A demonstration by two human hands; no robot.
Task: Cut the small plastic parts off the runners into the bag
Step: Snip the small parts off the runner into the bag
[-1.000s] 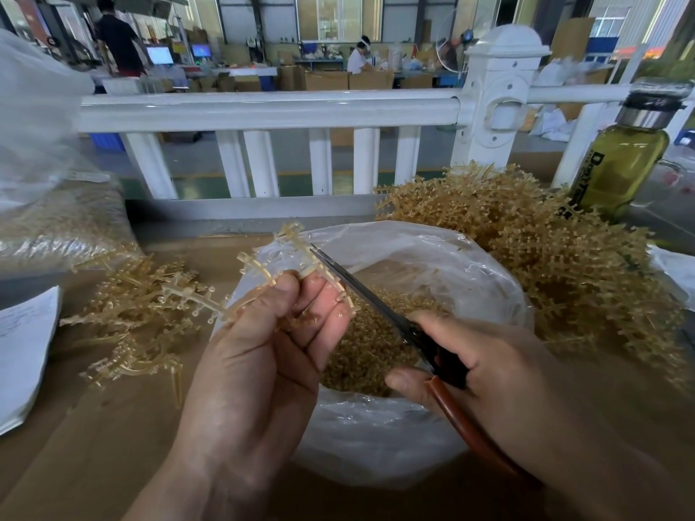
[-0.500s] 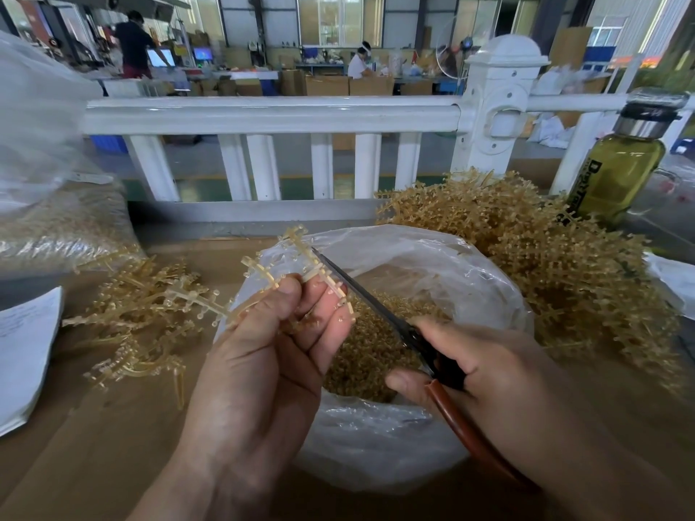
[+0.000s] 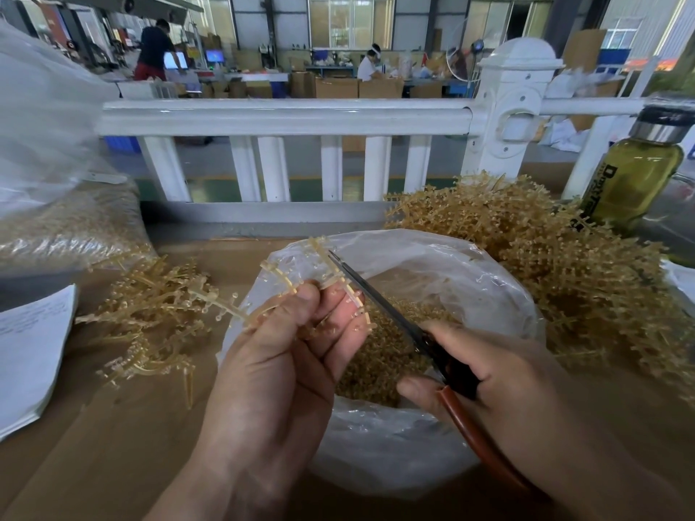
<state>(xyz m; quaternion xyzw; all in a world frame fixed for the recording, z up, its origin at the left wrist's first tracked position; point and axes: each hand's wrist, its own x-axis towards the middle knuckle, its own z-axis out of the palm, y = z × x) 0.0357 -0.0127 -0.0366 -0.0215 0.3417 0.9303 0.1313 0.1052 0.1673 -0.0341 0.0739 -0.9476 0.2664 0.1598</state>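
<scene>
My left hand pinches a translucent amber runner between thumb and fingers, holding it over the open clear plastic bag. Loose cut amber parts fill the bottom of the bag. My right hand grips scissors with red-brown handles. Their dark blades point up and left, and the tip lies against the runner's upper branch just above my left fingers.
A large heap of uncut runners lies right of the bag, and a smaller heap lies to its left. A filled plastic bag and white papers sit far left. A green bottle stands at the right by the white railing.
Both hands keep their grips and places. The runner and the scissor tip shifted only slightly; the view tilted a little.
</scene>
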